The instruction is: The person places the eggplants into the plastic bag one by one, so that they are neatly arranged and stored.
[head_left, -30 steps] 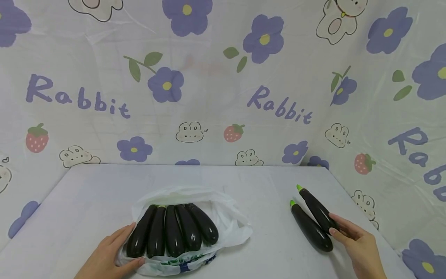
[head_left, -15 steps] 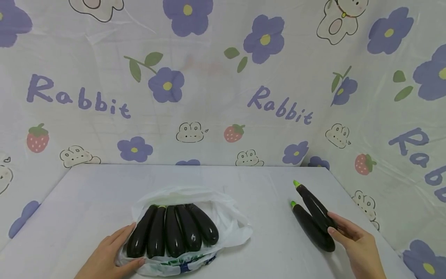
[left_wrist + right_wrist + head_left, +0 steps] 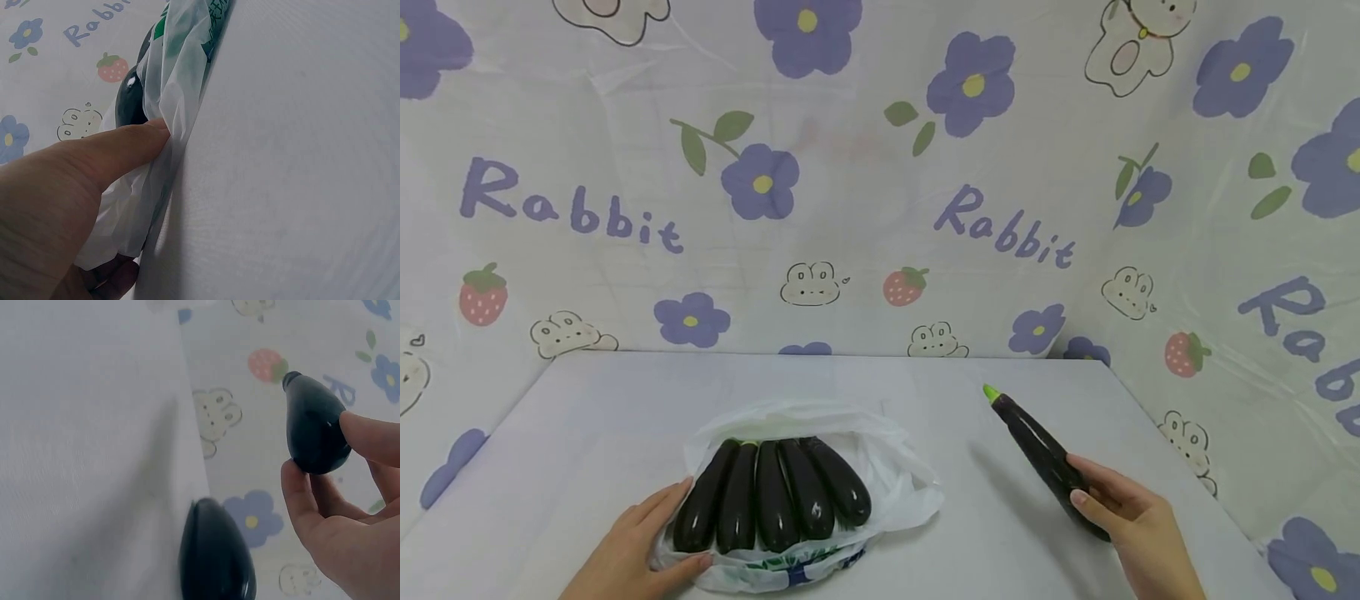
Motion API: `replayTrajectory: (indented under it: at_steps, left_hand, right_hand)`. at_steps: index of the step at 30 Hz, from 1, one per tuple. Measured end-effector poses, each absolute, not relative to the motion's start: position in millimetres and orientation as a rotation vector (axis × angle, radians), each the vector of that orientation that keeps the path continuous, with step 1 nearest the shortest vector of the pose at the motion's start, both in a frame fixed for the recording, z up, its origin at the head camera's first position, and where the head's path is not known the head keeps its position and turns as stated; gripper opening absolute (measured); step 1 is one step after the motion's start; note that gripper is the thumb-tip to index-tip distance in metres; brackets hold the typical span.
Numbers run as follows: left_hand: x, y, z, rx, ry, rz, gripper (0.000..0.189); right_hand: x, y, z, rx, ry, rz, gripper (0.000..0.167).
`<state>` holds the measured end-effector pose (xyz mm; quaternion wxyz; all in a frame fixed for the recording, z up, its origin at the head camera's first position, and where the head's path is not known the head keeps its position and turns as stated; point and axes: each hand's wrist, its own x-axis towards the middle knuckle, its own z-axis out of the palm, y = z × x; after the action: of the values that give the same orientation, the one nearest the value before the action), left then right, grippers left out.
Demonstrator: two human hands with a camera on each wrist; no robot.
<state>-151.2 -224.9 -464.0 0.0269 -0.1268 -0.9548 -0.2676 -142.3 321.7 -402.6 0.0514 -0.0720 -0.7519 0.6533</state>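
Observation:
My right hand [image 3: 1138,521] grips a dark, glossy eggplant [image 3: 1033,442] with a bright green stem end, raised over the table and tilted up to the left. In the right wrist view, thumb and fingers pinch this eggplant [image 3: 315,428], while a second eggplant [image 3: 215,553] lies on the table below; the held one mostly hides it in the head view. At the left, a white plastic bag [image 3: 898,492] lies with several eggplants [image 3: 775,500] side by side in its mouth. My left hand [image 3: 632,542] holds the bag's near left corner, thumb [image 3: 128,150] pressing the plastic.
The white table [image 3: 587,417] runs back to a patterned cloth [image 3: 865,192] with flowers, strawberries and rabbits. That cloth also hangs along the right side. Green and blue print [image 3: 805,575] shows on the bag's front.
My right hand has lifted the upper eggplant of the right pair and carried it left, in front of the other one. The left hand and bag stay put.

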Motion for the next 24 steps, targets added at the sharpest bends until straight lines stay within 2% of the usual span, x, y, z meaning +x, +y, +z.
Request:
replayTrajectory:
  at_steps: [4,11,24]
  left_hand:
    - [-152,-224,-462,-0.371,-2.959,-0.830,0.103]
    - [-152,-222,-460,-0.352,-2.977,-0.841,0.106]
    - [-152,-224,-462,-0.380,-2.987,-0.831,0.103]
  right_hand:
    - [-141,304,-400,-0.133,-2.359,1.963,0.055]
    - [-141,278,-399,-0.145,-2.448,1.928,0.051]
    - [-140,263,-395,-0.196,-2.473,1.936,0.049]
